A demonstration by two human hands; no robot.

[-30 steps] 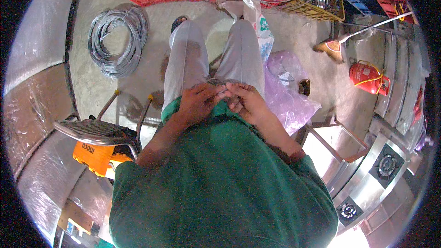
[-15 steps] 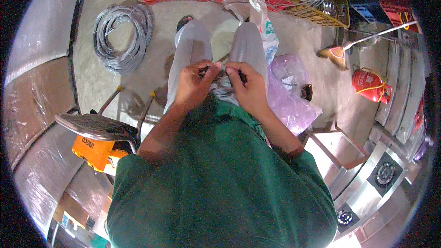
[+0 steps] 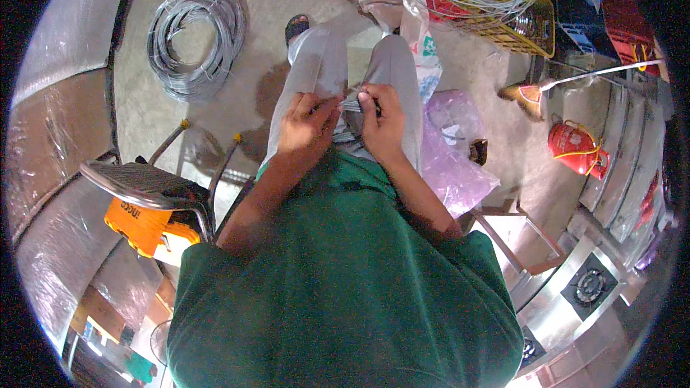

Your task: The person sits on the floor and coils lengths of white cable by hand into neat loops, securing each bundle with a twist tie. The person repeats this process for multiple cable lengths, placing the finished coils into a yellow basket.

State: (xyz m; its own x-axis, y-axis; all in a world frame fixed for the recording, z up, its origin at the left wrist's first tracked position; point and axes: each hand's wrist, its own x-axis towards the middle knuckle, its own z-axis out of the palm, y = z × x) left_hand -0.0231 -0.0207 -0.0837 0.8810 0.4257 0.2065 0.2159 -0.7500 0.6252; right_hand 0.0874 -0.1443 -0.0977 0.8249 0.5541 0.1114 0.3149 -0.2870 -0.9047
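A dark green cloth shirt (image 3: 345, 266) has loose short sleeves (image 3: 198, 280) ending near the elbows. Light grey long trousers (image 3: 313, 65) show a faint lengthwise line on the left leg, with dark footwear (image 3: 296, 26) beyond. Both forearms (image 3: 262, 197) and hands (image 3: 310, 127) are bare.

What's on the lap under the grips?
Grey strands, visible in the gap between the left grip and right grip. Whatever lies directly beneath either grip is covered, and the shirt may hide more.
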